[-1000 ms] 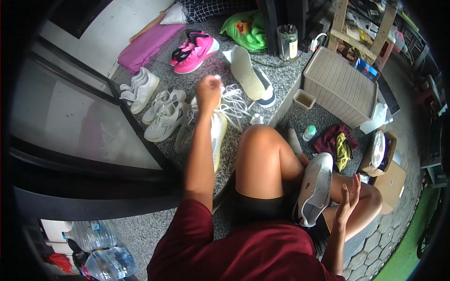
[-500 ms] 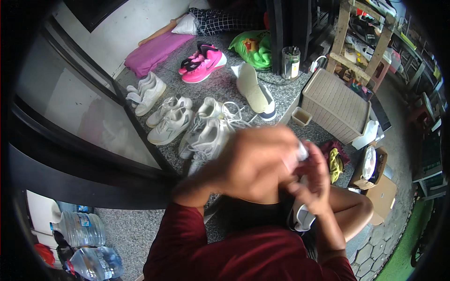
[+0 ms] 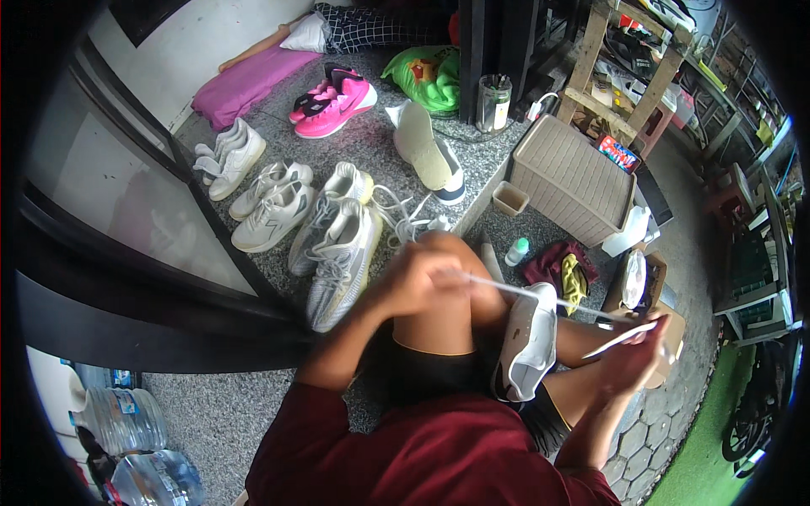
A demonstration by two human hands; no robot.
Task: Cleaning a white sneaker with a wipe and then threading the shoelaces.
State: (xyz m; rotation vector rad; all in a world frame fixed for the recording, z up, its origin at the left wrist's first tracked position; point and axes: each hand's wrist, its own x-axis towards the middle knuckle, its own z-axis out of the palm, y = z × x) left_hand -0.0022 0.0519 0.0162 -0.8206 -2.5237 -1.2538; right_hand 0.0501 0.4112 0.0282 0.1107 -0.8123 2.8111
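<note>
My left hand (image 3: 426,277) pinches a thin white strand (image 3: 585,311) stretched above the low white shoe (image 3: 525,350); my right hand (image 3: 634,358) grips it plus a flat white strip (image 3: 620,337). I'd keep tension steady.

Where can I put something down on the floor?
There's bare floor between the pink shoes, insole and white shoes. More lies between the water bottles and red shirt. It's crowded by the glass door, with white shoes close together. Mind the white string between left hand and right hand.
</note>
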